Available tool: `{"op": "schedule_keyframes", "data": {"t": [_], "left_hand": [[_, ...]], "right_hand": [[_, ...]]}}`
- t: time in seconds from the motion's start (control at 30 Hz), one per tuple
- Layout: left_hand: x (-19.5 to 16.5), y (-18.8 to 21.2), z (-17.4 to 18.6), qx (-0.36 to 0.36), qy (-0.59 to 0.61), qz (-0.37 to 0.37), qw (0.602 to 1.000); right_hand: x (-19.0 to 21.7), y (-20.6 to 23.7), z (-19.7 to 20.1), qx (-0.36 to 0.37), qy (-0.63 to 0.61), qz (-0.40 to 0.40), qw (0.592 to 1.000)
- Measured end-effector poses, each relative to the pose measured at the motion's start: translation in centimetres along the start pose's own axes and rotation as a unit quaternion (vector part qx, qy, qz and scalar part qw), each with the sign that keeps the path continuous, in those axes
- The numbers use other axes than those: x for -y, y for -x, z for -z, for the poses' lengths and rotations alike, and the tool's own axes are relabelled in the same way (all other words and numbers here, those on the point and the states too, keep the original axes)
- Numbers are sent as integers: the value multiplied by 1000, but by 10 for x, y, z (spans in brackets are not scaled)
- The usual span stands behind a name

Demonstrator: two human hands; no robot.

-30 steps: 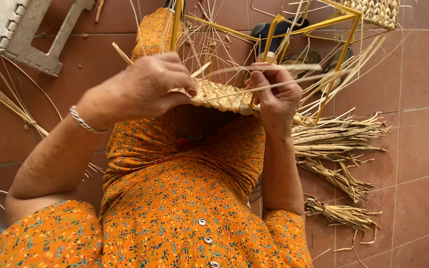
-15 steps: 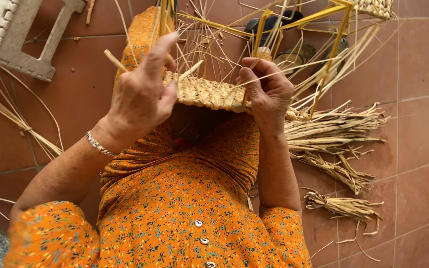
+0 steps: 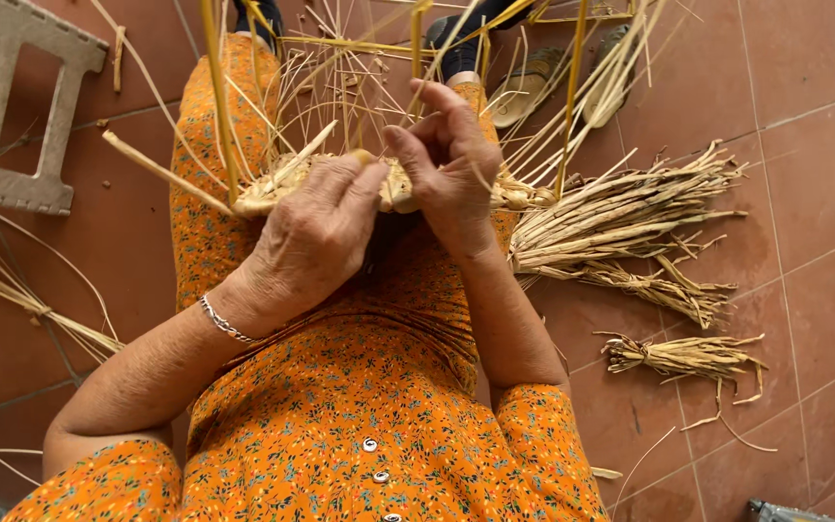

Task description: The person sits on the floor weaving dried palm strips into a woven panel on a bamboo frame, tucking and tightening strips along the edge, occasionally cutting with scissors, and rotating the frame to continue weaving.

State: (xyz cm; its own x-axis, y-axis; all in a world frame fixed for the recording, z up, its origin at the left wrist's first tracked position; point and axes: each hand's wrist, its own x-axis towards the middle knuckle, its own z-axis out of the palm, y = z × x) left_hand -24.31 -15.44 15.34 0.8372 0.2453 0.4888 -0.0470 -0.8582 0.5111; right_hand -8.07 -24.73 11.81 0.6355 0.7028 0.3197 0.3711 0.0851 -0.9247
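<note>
- Left hand (image 3: 316, 237): palm down on the near edge of the weave (image 3: 273, 188), fingers curled over it and gripping, thumb tip up at the weave's rim.
- Right hand (image 3: 451, 164): fingers bent, thumb and forefinger pinched shut on a thin straw strand (image 3: 416, 58) that runs up and away; other fingers half curled, nothing else in them.
- The two hands sit just beside each other, thumbs nearly touching, over the middle of the weave.
- Weave: flat pale straw mat piece, lies across the lap on the orange floral dress (image 3: 340, 425), just past the knees. Loose stakes fan out of its far edge in all directions, some yellow, some pale.
- Silver bracelet (image 3: 224, 322) on the left wrist.
- Straw bundles (image 3: 630, 208) lie on the tile floor (image 3: 804, 116) right of the lap, touching the weave's right end; a smaller tied bundle (image 3: 683, 356) lies apart, nearer the camera.
- More loose straws (image 3: 21, 300) on the floor at left, knotted together at one spot.
- Grey plastic stool (image 3: 12, 106) on its side at upper left, well apart from the hands.
- Sandal (image 3: 524, 87) on the floor beyond the weave, partly hidden by the stakes.
- Feet in dark socks show at the top edge; details hidden behind straw.
</note>
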Motion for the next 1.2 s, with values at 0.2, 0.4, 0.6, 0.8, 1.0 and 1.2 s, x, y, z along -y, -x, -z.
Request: {"op": "schedule_keyframes", "data": {"t": [0.2, 0.4, 0.6, 0.8, 1.0, 1.2], "left_hand": [[2, -7, -8, 11, -7, 36, 999], [10, -10, -7, 16, -10, 52, 998], [1, -18, -8, -4, -9, 56, 998], [-19, -28, -14, 3, 3, -19, 1000], [-33, -44, -37, 30, 25, -63, 997], [-41, -48, -68, 63, -8, -79, 995]], "right_hand": [[20, 6, -4, -36, 162, 68, 984], [51, 48, 6, -30, 290, 198, 936], [23, 100, 50, -15, 205, 123, 971], [-31, 117, 81, -175, -234, -201, 935], [-40, 107, 82, -189, -302, -206, 911], [-10, 98, 79, -194, -2, -92, 977]]}}
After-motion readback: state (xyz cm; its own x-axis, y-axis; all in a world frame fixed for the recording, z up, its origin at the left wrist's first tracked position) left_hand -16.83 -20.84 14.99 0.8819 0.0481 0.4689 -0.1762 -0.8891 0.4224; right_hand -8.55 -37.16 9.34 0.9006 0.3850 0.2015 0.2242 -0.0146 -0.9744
